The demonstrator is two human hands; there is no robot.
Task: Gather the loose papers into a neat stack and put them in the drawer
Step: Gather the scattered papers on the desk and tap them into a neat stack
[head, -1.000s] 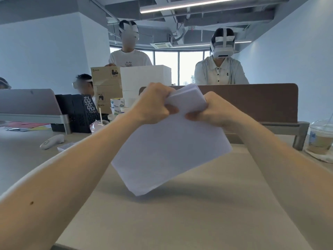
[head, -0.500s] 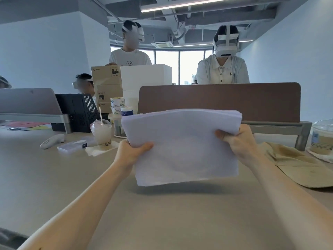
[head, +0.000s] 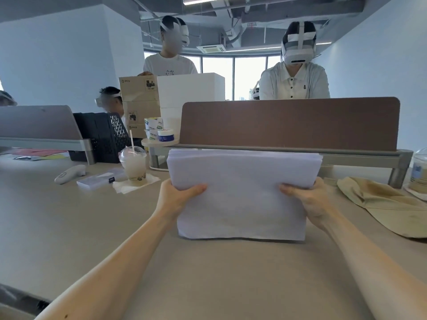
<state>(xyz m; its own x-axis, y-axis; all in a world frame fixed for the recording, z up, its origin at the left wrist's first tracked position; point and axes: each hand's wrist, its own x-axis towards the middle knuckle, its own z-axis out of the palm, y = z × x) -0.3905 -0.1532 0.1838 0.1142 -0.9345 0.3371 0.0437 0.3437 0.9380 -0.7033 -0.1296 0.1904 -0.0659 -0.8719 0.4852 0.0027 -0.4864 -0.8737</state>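
The wide beige worktop [head: 208, 278] has a brown divider panel [head: 288, 123] along its far side. In front of the panel, the stack of papers [head: 242, 204] is held upright, its lower edge down at the worktop. The left hand [head: 178, 197] and the right hand [head: 310, 200] each grip one side of the stack, thumbs on its near face.
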